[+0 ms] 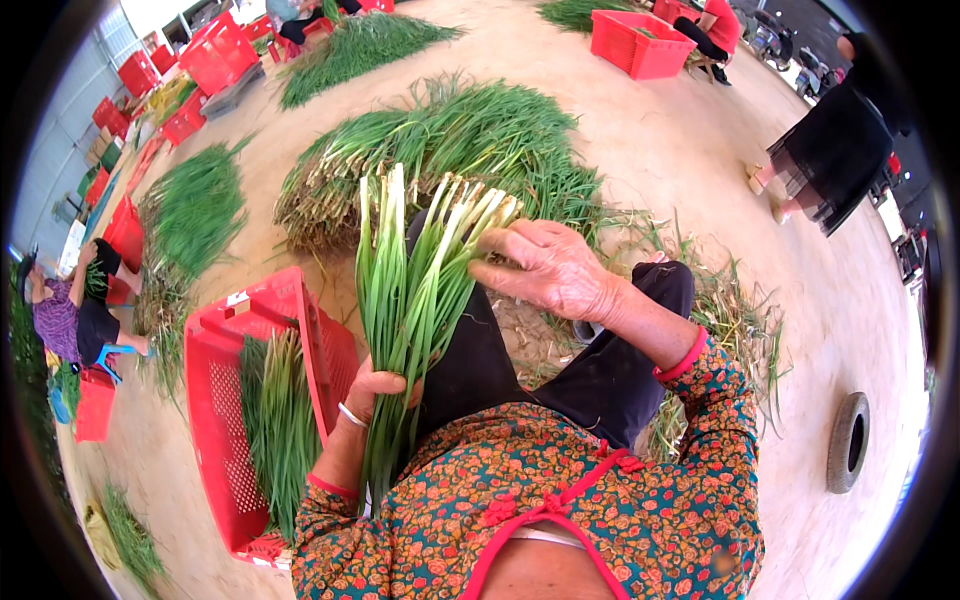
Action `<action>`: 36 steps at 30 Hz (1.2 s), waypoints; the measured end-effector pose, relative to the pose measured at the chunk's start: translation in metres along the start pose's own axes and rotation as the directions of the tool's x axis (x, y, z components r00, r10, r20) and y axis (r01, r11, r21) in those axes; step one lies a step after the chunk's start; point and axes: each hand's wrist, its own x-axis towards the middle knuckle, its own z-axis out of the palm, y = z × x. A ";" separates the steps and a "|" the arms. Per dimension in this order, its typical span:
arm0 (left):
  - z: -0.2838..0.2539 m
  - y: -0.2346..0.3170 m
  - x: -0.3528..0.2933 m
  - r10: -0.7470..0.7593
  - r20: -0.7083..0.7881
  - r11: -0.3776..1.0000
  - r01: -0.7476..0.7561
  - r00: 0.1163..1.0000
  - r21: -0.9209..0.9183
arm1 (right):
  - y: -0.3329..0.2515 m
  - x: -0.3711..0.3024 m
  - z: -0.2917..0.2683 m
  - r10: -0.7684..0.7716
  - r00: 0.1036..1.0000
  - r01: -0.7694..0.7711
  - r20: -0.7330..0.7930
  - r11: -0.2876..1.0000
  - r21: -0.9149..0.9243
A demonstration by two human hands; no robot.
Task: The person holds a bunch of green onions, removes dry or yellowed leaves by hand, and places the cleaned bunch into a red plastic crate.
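Note:
A bunch of garlic chives stands upright before me, white stem ends up and green leaves hanging down. My left hand, with a pale bangle at the wrist, is wrapped round its lower, leafy part. At the bunch's right edge my right hand is bent inward, thumb and fingertips closed against the outer stems near their white ends. To my left, a red plastic crate holds more garlic chives in a neat stack. A large heap of garlic chives lies on the ground beyond my knees.
Trimmed leaf litter is strewn at my right. Farther right are a tyre and a standing person in dark clothes. Another person sits at the left near a green pile. A red crate stands at the back.

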 end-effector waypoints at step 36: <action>0.009 0.022 0.014 0.235 0.081 0.893 -0.248 0.969 0.376 | 0.003 -0.010 0.032 0.667 0.737 -0.636 -0.107 0.738 0.225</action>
